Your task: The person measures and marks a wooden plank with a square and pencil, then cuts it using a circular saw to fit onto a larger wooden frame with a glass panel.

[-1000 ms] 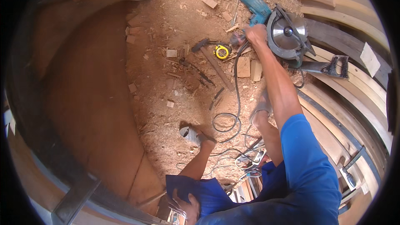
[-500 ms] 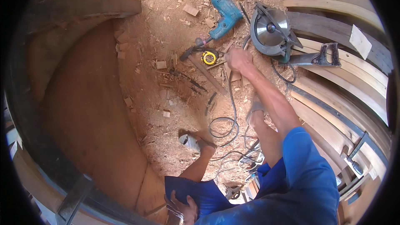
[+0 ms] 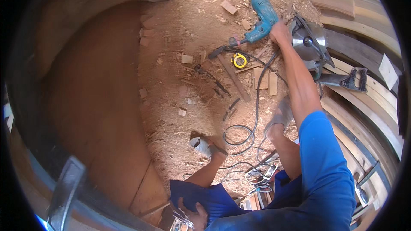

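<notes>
My right hand (image 3: 280, 33) reaches far forward, between a teal power drill (image 3: 264, 13) and a circular saw (image 3: 306, 42). It touches or nearly touches the drill's body; its fingers are partly hidden, so I cannot tell whether they grip anything. The drill lies on the shavings, its chuck pointing away. My left hand (image 3: 192, 216) rests against my blue shorts at the lower edge, fingers spread, next to something silvery that is only partly visible. A yellow tape measure (image 3: 239, 60) and a hammer (image 3: 233, 77) with a wooden handle lie below the drill.
A handsaw (image 3: 346, 80) lies on curved planks (image 3: 364, 98) at the right. Black cable (image 3: 258, 98) loops across the shavings by my feet. A large curved wooden wall (image 3: 98, 102) fills the left, with a metal clamp (image 3: 66, 188) at its lower rim. Wood offcuts (image 3: 229, 7) are scattered about.
My right hand has moved forward from beside the tape measure to between the drill and the circular saw. The view has shifted, so the floor things appear farther right. My left hand stays at my shorts.
</notes>
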### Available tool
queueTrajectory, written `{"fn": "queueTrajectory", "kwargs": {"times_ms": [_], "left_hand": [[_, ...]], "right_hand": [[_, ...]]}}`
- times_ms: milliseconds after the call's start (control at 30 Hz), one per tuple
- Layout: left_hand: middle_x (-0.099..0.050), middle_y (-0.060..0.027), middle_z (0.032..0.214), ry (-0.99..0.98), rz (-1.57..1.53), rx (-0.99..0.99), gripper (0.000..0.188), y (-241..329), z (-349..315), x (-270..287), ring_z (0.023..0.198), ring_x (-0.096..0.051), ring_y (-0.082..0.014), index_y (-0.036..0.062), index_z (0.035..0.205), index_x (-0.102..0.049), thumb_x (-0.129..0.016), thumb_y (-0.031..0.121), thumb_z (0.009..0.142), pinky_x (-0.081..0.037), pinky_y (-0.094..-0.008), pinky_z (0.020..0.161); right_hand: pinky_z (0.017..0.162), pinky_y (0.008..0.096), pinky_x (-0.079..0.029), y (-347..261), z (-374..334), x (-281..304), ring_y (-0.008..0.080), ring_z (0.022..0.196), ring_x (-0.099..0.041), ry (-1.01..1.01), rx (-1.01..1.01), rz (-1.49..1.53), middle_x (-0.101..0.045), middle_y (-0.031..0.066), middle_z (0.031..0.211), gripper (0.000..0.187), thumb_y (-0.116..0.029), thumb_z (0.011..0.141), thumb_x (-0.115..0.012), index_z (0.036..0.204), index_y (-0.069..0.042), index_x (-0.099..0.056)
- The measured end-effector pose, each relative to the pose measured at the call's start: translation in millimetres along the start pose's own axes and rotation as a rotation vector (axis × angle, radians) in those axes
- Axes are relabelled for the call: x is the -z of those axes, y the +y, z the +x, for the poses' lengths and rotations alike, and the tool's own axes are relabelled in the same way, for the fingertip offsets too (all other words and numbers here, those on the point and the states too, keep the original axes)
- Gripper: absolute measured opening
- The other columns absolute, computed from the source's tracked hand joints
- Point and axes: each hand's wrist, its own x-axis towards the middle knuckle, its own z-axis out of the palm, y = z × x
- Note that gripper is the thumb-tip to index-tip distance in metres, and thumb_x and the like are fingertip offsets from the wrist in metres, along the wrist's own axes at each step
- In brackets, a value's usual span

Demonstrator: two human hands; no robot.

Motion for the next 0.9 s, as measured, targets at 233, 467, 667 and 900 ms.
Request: {"fn": "queueTrajectory", "kwargs": {"times_ms": [233, 467, 667, 900], "left_hand": [[-0.031, -0.0364, 0.156, -0.185, -0.129, -0.134, 0.074, 15, 4, 25, 0.143, -0.032, -0.0549, 0.0066, 0.147, -0.049, -0.069, 0.039, 0.084, -0.025, -0.0635, 0.119], [-0.033, -0.0272, 0.159, -0.475, -0.087, -0.134, 0.071, 22, -12, 50, 0.140, -0.038, -0.0529, 0.0163, 0.150, -0.049, -0.065, 0.046, 0.088, -0.035, -0.0595, 0.116], [-0.041, -0.0262, 0.154, -0.073, -0.514, -0.501, 0.072, 48, -43, 156, 0.139, -0.041, -0.0469, 0.0048, 0.145, -0.048, -0.075, 0.031, 0.084, -0.033, -0.0582, 0.116], [-0.035, -0.0305, 0.155, 0.486, -0.570, -0.417, 0.081, 79, 42, 308, 0.145, -0.032, -0.0475, 0.0035, 0.151, -0.038, -0.075, 0.022, 0.082, -0.022, -0.0588, 0.121]], "right_hand": [[0.086, 0.0500, -0.056, 81, -35, -35, 0.0440, 0.094, -0.073, 0.063, 0.123, 0.127, -0.074, 0.0280, 0.092, 0.027, -0.021, 0.085, -0.065, 0.083, 0.002, -0.078], [0.089, 0.0542, -0.051, 120, -232, 59, 0.0455, 0.103, -0.066, -0.103, 0.491, 0.216, -0.069, 0.0297, 0.103, 0.029, -0.019, 0.087, -0.062, 0.108, -0.002, -0.072], [0.086, 0.0471, -0.053, 19, -448, 260, 0.0407, 0.101, -0.067, -0.341, 0.406, 0.451, -0.069, 0.0252, 0.105, 0.034, -0.018, 0.086, -0.068, 0.117, -0.003, -0.068], [0.087, 0.0452, -0.054, -115, -550, 320, 0.0395, 0.101, -0.066, -0.186, 1.067, 0.588, -0.064, 0.0226, 0.117, 0.048, -0.028, 0.086, -0.075, 0.127, -0.008, -0.062]]}}
